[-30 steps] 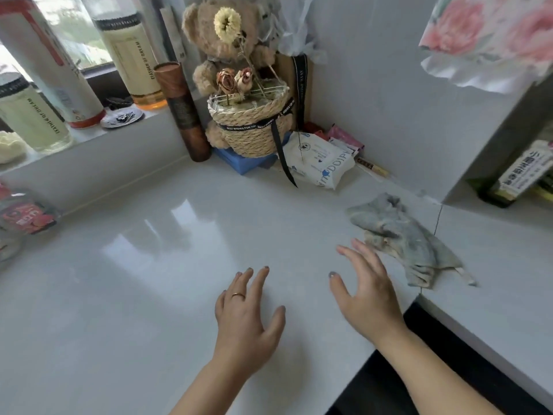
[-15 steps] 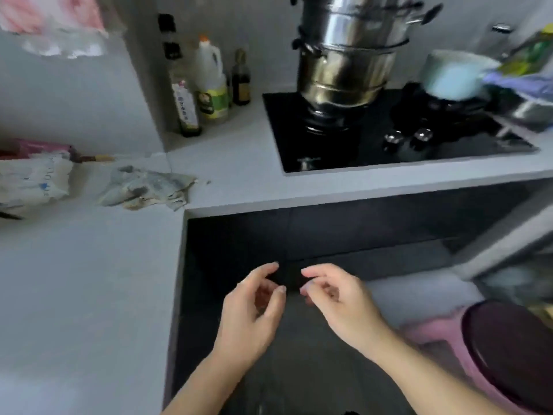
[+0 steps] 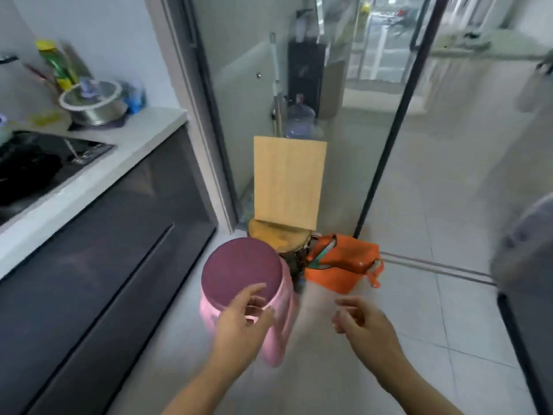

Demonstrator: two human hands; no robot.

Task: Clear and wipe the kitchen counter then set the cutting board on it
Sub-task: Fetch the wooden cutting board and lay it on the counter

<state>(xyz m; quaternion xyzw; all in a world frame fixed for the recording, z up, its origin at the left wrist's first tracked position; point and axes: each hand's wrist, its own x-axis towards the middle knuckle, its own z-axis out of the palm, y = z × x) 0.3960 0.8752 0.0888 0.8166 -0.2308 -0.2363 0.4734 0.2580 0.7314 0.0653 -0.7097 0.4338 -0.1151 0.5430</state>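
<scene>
Far left, on the white counter (image 3: 140,130), I note a lidded steel pot (image 3: 92,104) with a green bottle (image 3: 57,65) behind it, and a black hob (image 3: 39,166) nearer me. Dark cabinet fronts (image 3: 98,265) run below. Centre floor: a pink stool (image 3: 248,295) with a dark purple round seat. My left hand (image 3: 242,319) hovers over its near edge, fingers loosely curled and apart, holding nothing. Just beyond the stool, the cutting board (image 3: 288,181), pale wood, stands upright on a round wooden block (image 3: 278,238) and leans against the glass door (image 3: 329,100). Right of that, an orange bag (image 3: 344,262) lies on the tiled floor. My right hand (image 3: 368,327) hangs over bare tiles, fingers half-curled, empty. Everything is motion-blurred.
</scene>
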